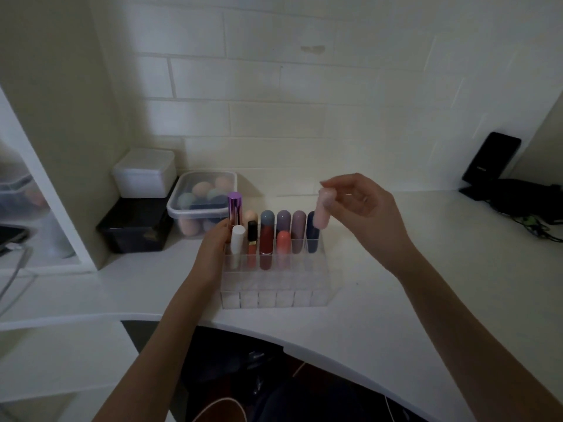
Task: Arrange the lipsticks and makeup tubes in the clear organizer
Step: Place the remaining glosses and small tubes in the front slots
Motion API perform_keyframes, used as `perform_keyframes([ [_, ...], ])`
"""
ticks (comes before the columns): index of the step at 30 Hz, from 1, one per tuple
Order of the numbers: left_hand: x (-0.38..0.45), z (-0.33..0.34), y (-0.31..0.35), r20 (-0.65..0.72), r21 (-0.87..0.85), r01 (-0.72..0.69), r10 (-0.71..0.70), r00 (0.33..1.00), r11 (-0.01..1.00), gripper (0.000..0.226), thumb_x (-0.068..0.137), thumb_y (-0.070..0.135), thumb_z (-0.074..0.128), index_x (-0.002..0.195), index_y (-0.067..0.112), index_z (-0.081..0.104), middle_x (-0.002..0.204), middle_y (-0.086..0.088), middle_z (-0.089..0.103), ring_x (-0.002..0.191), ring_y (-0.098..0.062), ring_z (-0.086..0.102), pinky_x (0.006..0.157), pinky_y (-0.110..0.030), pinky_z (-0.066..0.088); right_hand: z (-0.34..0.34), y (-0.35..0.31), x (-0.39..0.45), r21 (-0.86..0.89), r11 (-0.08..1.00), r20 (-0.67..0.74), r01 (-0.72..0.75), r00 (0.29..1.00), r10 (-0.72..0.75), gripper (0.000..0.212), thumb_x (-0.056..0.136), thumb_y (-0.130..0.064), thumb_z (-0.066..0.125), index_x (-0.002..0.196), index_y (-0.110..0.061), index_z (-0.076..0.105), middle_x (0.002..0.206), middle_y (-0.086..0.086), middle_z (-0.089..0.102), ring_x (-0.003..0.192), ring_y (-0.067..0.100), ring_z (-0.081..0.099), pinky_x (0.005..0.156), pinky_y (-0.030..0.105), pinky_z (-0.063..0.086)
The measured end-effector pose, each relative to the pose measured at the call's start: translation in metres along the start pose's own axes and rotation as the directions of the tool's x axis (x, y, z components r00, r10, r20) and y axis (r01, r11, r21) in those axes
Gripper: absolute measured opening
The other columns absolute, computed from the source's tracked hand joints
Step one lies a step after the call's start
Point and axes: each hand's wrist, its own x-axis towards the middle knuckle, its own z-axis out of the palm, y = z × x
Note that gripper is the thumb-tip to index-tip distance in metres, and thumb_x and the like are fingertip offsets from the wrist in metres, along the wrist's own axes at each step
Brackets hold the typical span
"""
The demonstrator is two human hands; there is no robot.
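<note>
A white desk (pixel 396 300) with a curved front edge runs up to a wall of pale painted blocks (pixel 274 86), the whole corner dim. On it stands the clear organizer (pixel 275 281), a grid of small cells, with tubes upright in its back rows: a white tube (pixel 237 243), a black-and-gold lipstick (pixel 252 239), a red tube with a grey cap (pixel 267 236), a coral tube (pixel 284 243), and mauve and navy ones behind. The left hand (pixel 214 248) grips a metallic purple lipstick (pixel 235 208) at the organizer's left rear corner (whether it sits in a cell is hidden by the fingers). The right hand (pixel 362 205) pinches a pale pink tube (pixel 323 213) by its top, hanging above the right rear corner. Behind, a lidded tub of makeup sponges (pixel 202 202) sits beside a white box (pixel 144 173) stacked on a black box (pixel 135 226); a dark phone (pixel 492 159) leans at the far right.
</note>
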Motion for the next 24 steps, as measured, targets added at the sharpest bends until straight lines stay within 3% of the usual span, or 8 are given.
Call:
perform_keyframes([
  [6, -0.002, 0.000, 0.003, 0.000, 0.047, -0.054, 0.054, 0.999, 0.997, 0.032, 0.094, 0.022, 0.037, 0.074, 0.019, 0.062, 0.073, -0.001, 0.067, 0.071, -0.016, 0.061, 0.071, -0.032, 0.046, 0.015, 0.008, -0.020, -0.096, 0.994, 0.081, -0.044, 0.995, 0.052, 0.022, 0.078, -0.001, 0.070, 0.089, -0.019, 0.064, 0.086, -0.010, 0.069, 0.082, 0.009, 0.067, 0.069, 0.019, 0.054],
  [9, -0.003, 0.000, 0.002, 0.001, 0.057, -0.064, 0.064, 0.998, 0.996, 0.033, 0.094, 0.024, 0.037, 0.074, 0.020, 0.063, 0.072, 0.002, 0.068, 0.067, -0.010, 0.064, 0.068, -0.031, 0.047, 0.020, 0.014, -0.027, -0.201, 0.980, 0.134, -0.007, 0.990, 0.035, 0.023, 0.078, -0.008, 0.071, 0.090, -0.025, 0.061, 0.085, -0.017, 0.068, 0.084, 0.002, 0.065, 0.077, 0.015, 0.053],
  [12, -0.004, 0.001, 0.003, -0.001, 0.030, -0.053, 0.053, 0.999, 0.998, 0.030, 0.093, 0.025, 0.038, 0.081, 0.017, 0.063, 0.070, 0.002, 0.069, 0.059, -0.004, 0.065, 0.057, -0.023, 0.051, 0.021, 0.022, -0.028, -0.450, 0.882, 0.110, 0.138, 0.989, -0.098, 0.015, 0.078, -0.016, 0.072, 0.090, -0.019, 0.063, 0.089, -0.023, 0.060, 0.090, -0.010, 0.052, 0.081, 0.004, 0.037],
  [15, -0.004, 0.002, 0.004, 0.005, 0.016, -0.047, 0.047, 0.999, 0.999, 0.030, 0.093, 0.024, 0.038, 0.080, 0.015, 0.063, 0.067, 0.002, 0.069, 0.059, -0.006, 0.065, 0.054, -0.019, 0.051, 0.021, 0.030, -0.024, -0.600, 0.772, 0.123, 0.208, 0.978, -0.167, 0.011, 0.078, -0.021, 0.073, 0.088, -0.021, 0.068, 0.103, -0.014, 0.048, 0.098, 0.003, 0.038, 0.085, 0.002, 0.026],
  [18, -0.003, 0.002, 0.005, 0.000, 0.014, -0.030, 0.030, 1.000, 0.999, 0.029, 0.093, 0.024, 0.038, 0.080, 0.016, 0.062, 0.076, -0.004, 0.067, 0.066, -0.011, 0.064, 0.061, -0.025, 0.050, 0.018, 0.036, -0.026, -0.620, 0.762, 0.142, 0.185, 0.982, -0.123, 0.010, 0.080, -0.023, 0.070, 0.090, -0.023, 0.070, 0.103, -0.010, 0.043, 0.098, 0.012, 0.035, 0.085, 0.001, 0.025],
  [22, -0.003, 0.002, 0.004, 0.004, 0.024, -0.038, 0.038, 0.999, 0.999, 0.031, 0.093, 0.024, 0.038, 0.076, 0.018, 0.063, 0.072, -0.001, 0.068, 0.061, -0.007, 0.064, 0.057, -0.021, 0.052, 0.012, 0.036, -0.025, -0.598, 0.779, 0.169, 0.187, 0.980, -0.106, 0.014, 0.087, -0.016, 0.061, 0.092, -0.023, 0.072, 0.100, -0.009, 0.047, 0.095, 0.011, 0.037, 0.084, 0.001, 0.026],
  [24, -0.002, 0.001, 0.003, 0.005, 0.021, -0.030, 0.030, 1.000, 0.999, 0.031, 0.093, 0.024, 0.038, 0.076, 0.019, 0.064, 0.072, -0.001, 0.068, 0.064, -0.008, 0.065, 0.062, -0.026, 0.050, 0.009, 0.036, -0.016, -0.526, 0.841, 0.048, 0.128, 0.992, -0.120, 0.018, 0.090, -0.014, 0.056, 0.091, -0.024, 0.071, 0.097, -0.006, 0.053, 0.091, 0.012, 0.046, 0.078, 0.004, 0.033],
])
